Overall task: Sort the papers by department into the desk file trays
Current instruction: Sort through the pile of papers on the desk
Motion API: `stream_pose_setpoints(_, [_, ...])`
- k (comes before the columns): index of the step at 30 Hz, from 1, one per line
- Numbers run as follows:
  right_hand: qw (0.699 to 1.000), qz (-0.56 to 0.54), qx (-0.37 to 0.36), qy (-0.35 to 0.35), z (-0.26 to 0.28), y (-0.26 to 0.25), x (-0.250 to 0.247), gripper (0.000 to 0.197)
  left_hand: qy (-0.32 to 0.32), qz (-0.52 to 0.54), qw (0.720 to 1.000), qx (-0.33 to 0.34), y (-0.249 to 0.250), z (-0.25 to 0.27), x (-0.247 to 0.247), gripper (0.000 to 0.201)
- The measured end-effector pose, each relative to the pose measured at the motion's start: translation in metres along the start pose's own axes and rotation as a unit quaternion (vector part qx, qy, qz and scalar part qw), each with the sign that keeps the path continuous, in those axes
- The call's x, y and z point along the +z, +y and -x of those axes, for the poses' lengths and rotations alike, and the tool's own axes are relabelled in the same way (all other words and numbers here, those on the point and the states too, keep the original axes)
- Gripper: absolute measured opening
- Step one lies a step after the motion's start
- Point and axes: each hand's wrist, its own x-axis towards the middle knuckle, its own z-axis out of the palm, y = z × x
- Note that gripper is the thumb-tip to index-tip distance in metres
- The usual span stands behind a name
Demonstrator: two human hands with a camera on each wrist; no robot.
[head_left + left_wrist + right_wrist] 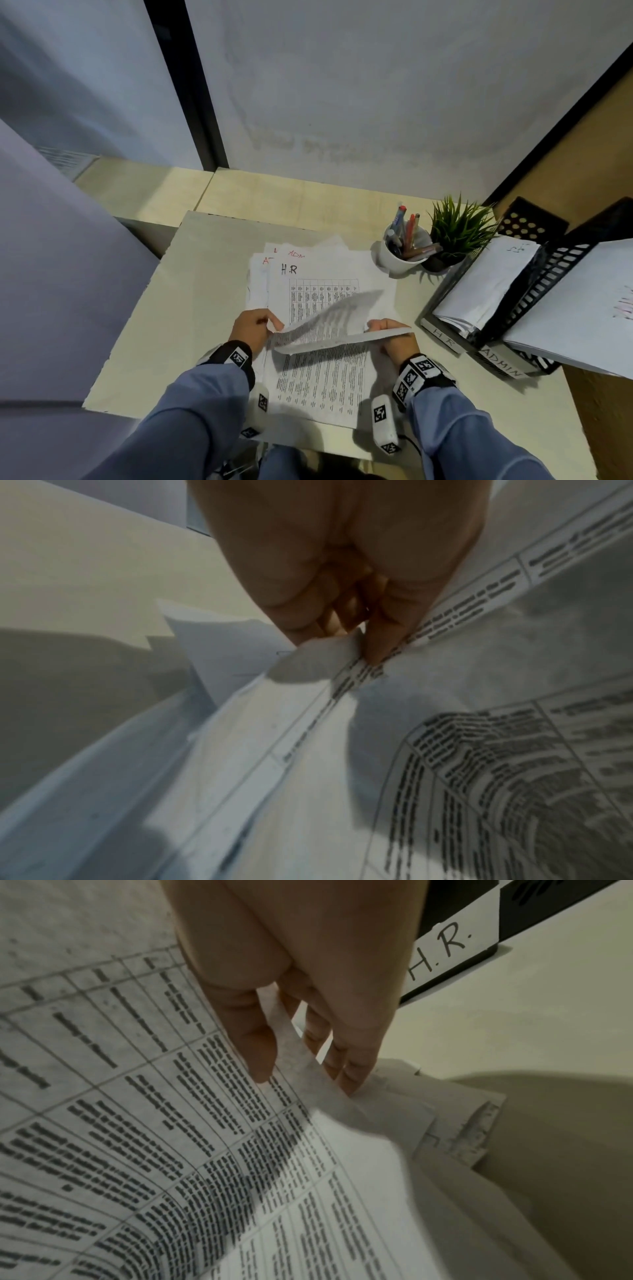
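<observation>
A loose pile of printed papers (318, 380) lies on the pale desk (191, 308). The flat page at its far end is marked "H.R" (289, 270), and red "ADM" headings peek out behind it. One printed sheet (329, 325) is lifted off the pile and bowed between both hands. My left hand (257, 327) (356, 645) pinches its left edge. My right hand (388, 330) (304, 1076) grips its right edge, thumb on top and fingers beneath. Black file trays stand to the right, labelled H.R (445, 337) (448, 950) and ADMIN (501, 365), each holding papers.
A white cup of pens (402, 250) and a small potted plant (457, 229) stand behind the pile, beside the trays. Partition walls close the desk at the back and right. The desk's left edge (123, 329) drops off beside a grey panel.
</observation>
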Motion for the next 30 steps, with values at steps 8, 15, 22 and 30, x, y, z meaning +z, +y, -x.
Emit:
stream_pose_setpoints(8, [0.997,0.038,0.041,0.062,-0.014,-0.007,-0.003,0.016,-0.007,0.037,0.999,-0.023,0.018,0.008,0.016,0.034])
stream_pose_setpoints(15, [0.99,0.083,0.082,0.079,-0.012,0.005,-0.017,0.02,0.155,0.027,0.982,-0.101,0.021,0.001,0.013,0.048])
stream_pose_setpoints(22, [0.994,0.057,0.079,0.045,-0.01,0.02,-0.013,0.04,0.1,0.001,0.988,-0.115,0.035,0.005,0.019,0.044])
stream_pose_setpoints(30, [0.996,0.032,0.071,0.044,-0.012,0.02,-0.014,0.038,0.02,-0.064,0.995,0.075,0.032,0.016,0.011,0.023])
